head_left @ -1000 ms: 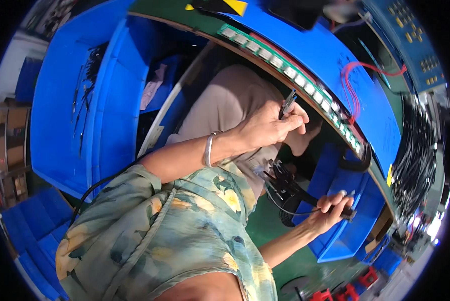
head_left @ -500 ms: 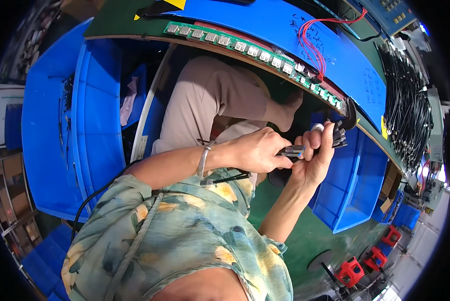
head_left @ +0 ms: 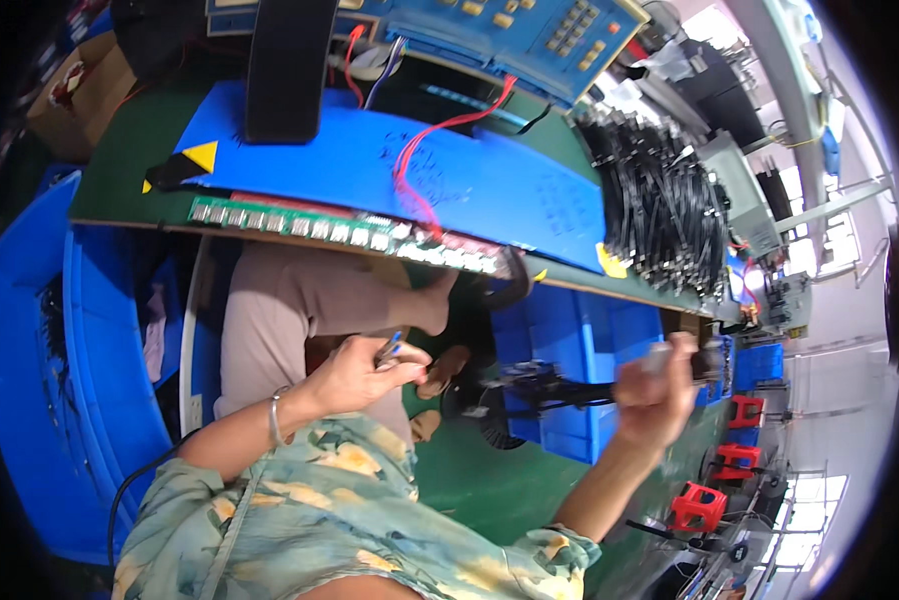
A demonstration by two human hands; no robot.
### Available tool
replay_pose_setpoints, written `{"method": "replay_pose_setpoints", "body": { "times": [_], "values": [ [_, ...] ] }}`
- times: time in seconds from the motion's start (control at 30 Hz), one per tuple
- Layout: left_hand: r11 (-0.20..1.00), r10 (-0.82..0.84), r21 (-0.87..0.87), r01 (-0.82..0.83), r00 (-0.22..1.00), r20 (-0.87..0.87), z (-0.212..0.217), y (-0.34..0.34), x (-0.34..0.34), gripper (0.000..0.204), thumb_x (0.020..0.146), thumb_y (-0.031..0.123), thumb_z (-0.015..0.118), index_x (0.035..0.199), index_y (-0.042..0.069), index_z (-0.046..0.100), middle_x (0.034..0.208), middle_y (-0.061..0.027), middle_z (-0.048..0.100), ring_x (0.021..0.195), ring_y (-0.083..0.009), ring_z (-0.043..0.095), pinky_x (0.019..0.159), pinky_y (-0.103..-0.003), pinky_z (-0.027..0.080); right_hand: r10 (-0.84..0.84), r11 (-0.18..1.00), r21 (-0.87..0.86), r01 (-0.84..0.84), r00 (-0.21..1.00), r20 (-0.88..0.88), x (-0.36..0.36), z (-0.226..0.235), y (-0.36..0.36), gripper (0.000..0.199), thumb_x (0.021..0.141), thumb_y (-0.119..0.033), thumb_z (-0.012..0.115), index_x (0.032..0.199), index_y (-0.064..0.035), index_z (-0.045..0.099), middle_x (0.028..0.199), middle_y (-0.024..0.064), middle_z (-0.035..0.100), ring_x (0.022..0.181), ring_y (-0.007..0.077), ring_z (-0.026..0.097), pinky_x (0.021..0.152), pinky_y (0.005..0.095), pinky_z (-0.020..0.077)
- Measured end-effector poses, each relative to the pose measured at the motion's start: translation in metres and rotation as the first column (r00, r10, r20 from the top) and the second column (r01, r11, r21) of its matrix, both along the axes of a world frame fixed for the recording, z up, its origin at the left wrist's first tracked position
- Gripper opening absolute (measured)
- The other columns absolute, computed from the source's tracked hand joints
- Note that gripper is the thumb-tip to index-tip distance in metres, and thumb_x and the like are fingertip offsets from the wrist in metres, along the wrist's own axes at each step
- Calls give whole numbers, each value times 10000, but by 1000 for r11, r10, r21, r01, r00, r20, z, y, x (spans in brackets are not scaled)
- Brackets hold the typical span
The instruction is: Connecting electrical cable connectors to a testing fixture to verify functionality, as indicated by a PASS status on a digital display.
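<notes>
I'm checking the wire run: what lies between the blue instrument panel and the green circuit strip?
Between the blue instrument panel and green circuit strip lies mainly a blue board, with red wires crossing it; the head view shows this.

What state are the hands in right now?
Left hand: closed, holding a blue-tipped connector.
Right hand: closed, holding a black cable bundle; motion-blurred.

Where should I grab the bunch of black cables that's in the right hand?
Probably around the narrow part of the black cable bundle, just left of the right hand, coming from above. The strands look gathered there and stick out sideways, uncovered. The far left end spreads out and is blurred, so gripping there might catch only some strands.
</notes>
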State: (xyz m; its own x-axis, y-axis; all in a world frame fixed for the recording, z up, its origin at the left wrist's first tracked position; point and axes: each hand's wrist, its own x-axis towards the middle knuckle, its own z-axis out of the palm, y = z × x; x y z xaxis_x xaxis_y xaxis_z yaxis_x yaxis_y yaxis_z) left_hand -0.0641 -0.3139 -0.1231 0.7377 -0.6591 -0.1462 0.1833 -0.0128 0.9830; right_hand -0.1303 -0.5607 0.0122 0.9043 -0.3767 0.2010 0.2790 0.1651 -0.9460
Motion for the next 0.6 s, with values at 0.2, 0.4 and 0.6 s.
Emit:
{"method": "replay_pose_setpoints", "body": {
  "times": [0.2, 0.4, 0.6],
  "values": [
    [998, -42, 40, 46, 993, -108, 0, 5, 2, 184, 807, 151, 524, 862, -8, 600, 694, -10, 602, 529, -31, 426, 495, -190, 364, -33, 999, 10, 35, 734, 679, 31, 134, -108, 366, 879, -177, 406, 547, -117, 264, 497, -8, 228, 440, 90, 187, 429, 233, 191],
    [994, 77, 85, -62, 978, -193, 0, 11, 13, 181, 803, 139, 523, 858, -23, 585, 691, -45, 603, 441, -18, 363, 386, -171, 298, -618, 727, -244, 642, 766, 178, 102, 113, -162, 219, 853, -258, 401, 870, -58, 489, 669, 46, 559, 420, 64, 418, 338, 166, 333],
    [995, 75, 84, -61, 980, -182, -12, 10, 24, 201, 805, 158, 523, 859, -27, 581, 683, -28, 604, 441, -14, 376, 395, -181, 308, -570, 805, -118, 581, 813, 117, 122, 46, -200, 180, 816, -234, 492, 822, -54, 501, 735, 113, 599, 435, 75, 461, 328, 182, 348]
  ]
}}
